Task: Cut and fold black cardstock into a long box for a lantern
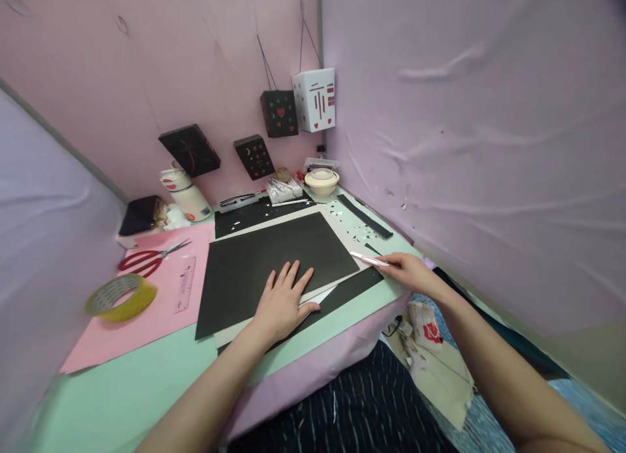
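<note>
My left hand [283, 300] lies flat with fingers spread on a large sheet of black card [259, 251], near its front edge. Beneath that card, a pale board [229, 336] shows along the edges, and another black sheet [349, 295] sticks out at the front. A white corner [323, 295] peeks out beside my left thumb. At the card's right corner, my right hand [408, 270] is closed around a slim white and pink craft knife [370, 259]. Its tip points left, close to the card; whether they touch I cannot tell.
Red-handled scissors [141, 263], a yellow tape roll [122, 296] and a ruler [184, 285] lie on pink paper at left. A white bottle [188, 195] and a cream bowl [321, 181] stand behind. Small scraps surround a black strip [364, 216]. Decorated boxes [280, 114] hang by the wall.
</note>
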### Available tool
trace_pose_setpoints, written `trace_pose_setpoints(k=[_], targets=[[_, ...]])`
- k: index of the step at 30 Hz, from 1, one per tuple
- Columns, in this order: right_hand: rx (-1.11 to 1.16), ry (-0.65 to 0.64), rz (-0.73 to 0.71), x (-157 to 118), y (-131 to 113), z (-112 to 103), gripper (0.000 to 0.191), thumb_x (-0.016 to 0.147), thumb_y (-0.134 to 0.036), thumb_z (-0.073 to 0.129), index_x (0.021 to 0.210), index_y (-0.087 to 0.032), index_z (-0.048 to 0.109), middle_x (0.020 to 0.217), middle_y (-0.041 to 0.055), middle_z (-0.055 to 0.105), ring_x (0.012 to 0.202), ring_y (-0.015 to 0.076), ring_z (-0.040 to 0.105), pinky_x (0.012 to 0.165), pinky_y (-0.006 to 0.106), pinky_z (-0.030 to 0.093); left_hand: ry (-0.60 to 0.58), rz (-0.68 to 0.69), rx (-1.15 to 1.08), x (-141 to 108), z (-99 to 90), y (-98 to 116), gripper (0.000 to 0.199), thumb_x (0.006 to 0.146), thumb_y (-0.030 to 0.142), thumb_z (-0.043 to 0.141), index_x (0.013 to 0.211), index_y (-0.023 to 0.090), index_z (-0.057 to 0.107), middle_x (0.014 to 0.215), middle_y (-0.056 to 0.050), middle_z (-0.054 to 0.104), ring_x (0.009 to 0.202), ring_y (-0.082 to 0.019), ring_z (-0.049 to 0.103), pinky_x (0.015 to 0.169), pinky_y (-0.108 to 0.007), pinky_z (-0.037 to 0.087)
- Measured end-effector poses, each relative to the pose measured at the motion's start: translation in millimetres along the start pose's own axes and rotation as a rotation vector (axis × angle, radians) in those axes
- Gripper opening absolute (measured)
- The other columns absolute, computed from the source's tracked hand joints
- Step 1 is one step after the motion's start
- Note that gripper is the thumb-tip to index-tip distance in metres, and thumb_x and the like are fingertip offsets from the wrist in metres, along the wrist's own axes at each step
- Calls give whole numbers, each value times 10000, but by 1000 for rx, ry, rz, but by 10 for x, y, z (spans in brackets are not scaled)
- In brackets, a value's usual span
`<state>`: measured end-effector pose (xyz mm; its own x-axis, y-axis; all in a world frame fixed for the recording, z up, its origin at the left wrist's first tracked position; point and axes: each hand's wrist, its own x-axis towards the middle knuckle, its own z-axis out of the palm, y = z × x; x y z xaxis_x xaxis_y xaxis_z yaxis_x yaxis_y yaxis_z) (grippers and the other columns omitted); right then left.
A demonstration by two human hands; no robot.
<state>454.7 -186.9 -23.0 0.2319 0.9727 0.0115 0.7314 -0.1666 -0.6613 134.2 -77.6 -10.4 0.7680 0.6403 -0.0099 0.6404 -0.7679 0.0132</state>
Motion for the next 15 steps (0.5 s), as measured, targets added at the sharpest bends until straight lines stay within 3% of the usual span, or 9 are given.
trace_pose_setpoints(k=[15], targets=[[11,-35,-9,5,8,-35,330,851,-377,560,1126,-287,720,1009,21,740,883,248,648,743,321,470,32,6,-20,-4,29,-10,738,877,705,379,1497,312,299,1581,-94,237,1460,-308,176,1144,-539,194]])
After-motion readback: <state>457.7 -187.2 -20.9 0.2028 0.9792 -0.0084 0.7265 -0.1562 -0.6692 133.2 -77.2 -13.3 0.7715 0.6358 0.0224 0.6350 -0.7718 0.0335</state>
